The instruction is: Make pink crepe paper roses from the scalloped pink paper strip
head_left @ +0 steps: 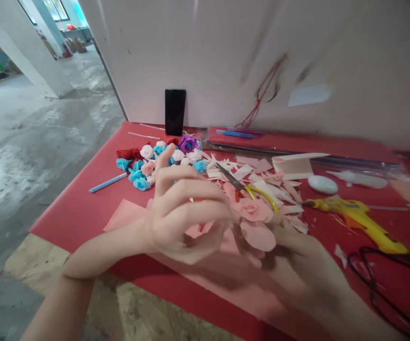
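Observation:
A pink paper rose [253, 210], with rounded petals spreading below its rolled centre, is between my two hands above the red table. My right hand [299, 265] grips it from the right and beneath; part of those fingers is hidden by the petals. Curled inward, my left hand [190, 210] pinches at the rose's left edge, its little finger raised. Just behind the rose lie scissors with yellow handles [261, 193] on a heap of pink paper scraps [288, 192]. Pink paper sheets [124, 214] lie under and beside my left hand.
Blue, white, red and purple paper roses [189, 143] cluster at the back left. A black phone [175, 112] leans on the white wall. To the right are a yellow glue gun [368, 222], its black cord [371, 289] and a white oval object [323, 184]. A blue pen [108, 183] lies left.

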